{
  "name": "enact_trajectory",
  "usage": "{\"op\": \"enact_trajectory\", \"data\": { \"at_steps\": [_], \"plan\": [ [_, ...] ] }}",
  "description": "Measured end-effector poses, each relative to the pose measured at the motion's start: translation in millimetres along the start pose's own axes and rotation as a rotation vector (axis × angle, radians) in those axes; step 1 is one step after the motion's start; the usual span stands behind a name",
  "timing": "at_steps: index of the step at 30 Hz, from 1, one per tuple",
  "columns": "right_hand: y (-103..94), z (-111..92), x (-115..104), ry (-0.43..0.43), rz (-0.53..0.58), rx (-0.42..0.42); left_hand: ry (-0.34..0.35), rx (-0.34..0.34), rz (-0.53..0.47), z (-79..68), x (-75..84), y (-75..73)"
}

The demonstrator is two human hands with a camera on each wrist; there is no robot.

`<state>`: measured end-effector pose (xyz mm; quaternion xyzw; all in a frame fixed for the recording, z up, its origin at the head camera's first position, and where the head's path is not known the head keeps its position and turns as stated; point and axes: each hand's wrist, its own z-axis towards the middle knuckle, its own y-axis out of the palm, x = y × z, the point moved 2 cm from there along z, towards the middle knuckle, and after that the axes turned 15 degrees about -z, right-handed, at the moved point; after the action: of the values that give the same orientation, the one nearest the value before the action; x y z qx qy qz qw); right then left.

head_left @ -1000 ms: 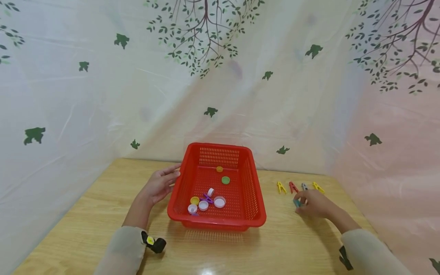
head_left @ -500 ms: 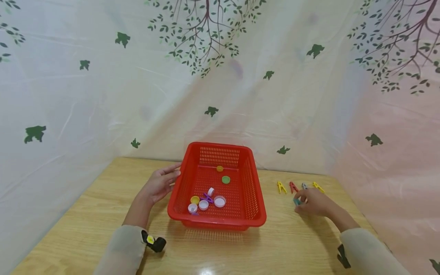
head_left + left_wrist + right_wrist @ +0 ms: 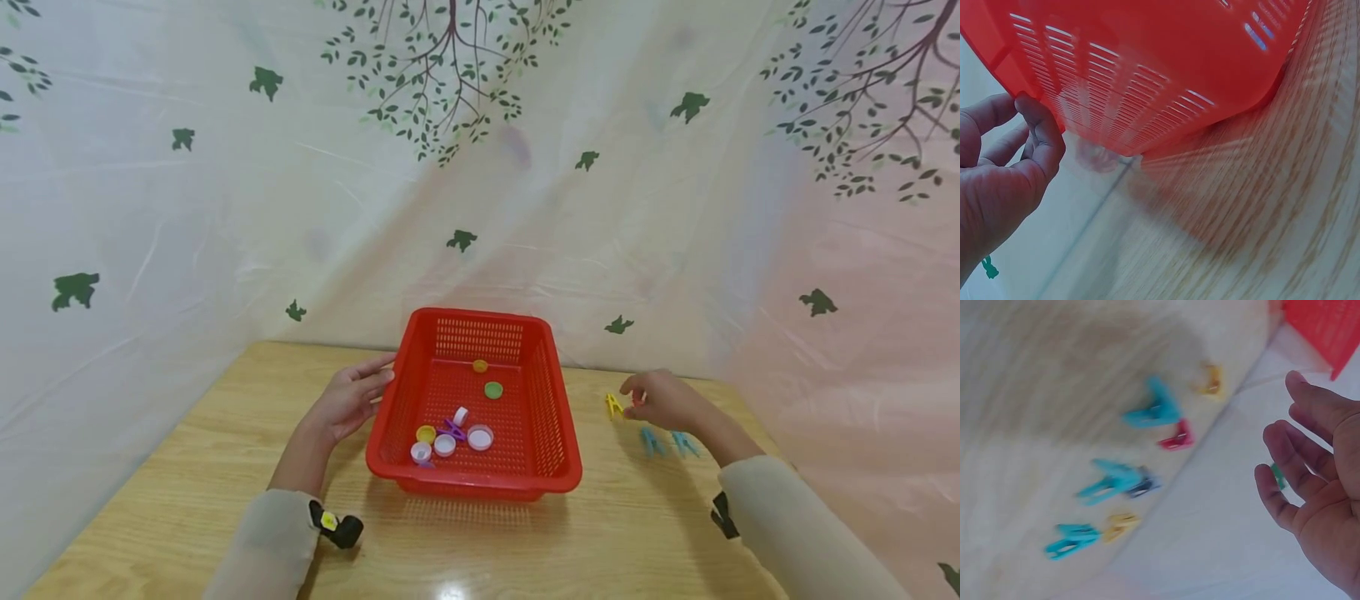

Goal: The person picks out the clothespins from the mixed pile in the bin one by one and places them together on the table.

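Observation:
My left hand [image 3: 347, 407] is at the left side of a red plastic basket [image 3: 472, 482], its curled fingers holding the rim in the left wrist view. Bottle caps lie in the basket, among them a green cap [image 3: 492, 390] and a white cap [image 3: 480, 438], with a purple clothespin [image 3: 453, 430]. My right hand [image 3: 663, 406] hovers over clothespins on the table, fingers loosely bent and holding nothing. Near its fingertips are a yellow clothespin [image 3: 613, 406] and a partly covered red clothespin [image 3: 1178, 436]. Teal clothespins [image 3: 652, 442] lie in front; a dark one [image 3: 1143, 483] shows behind.
The wooden table [image 3: 187, 467] meets a pale curtain [image 3: 337, 208] printed with leaves and branches along its back edge. A second yellow clothespin [image 3: 1120, 526] lies farther right in the row, blurred in the right wrist view.
My right hand has let go of the teal clothespin and moved back and slightly left, over the row behind. Teal clothespins now show on the table. My left hand and the basket stay put.

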<state>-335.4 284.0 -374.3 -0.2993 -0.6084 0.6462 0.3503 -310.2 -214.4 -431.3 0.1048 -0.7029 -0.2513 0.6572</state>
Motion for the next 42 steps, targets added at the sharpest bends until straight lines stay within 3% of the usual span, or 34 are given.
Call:
{"op": "enact_trajectory", "data": {
  "at_steps": [7,15,28,34,42],
  "plan": [
    [-25.4,25,-29,0.009,-0.055,-0.003,0.001,-0.001,0.0,0.2,-0.9,0.4],
    [-50.8,49,-60,-0.049,-0.08,0.033,0.0,0.01,-0.006,1.0,0.2,-0.9],
    [-81.1,92,-115,-0.12,-0.105,-0.012,0.007,0.005,-0.001,0.9,-0.7,-0.9],
    [-82.5,112,-143,-0.145,-0.12,-0.011,0.021,-0.032,0.013,1.7,-1.0,-2.4],
    [-68.3,136,-176,-0.145,-0.028,-0.042,0.017,-0.018,0.001,-0.2,0.1,-2.6]
  ]
}}
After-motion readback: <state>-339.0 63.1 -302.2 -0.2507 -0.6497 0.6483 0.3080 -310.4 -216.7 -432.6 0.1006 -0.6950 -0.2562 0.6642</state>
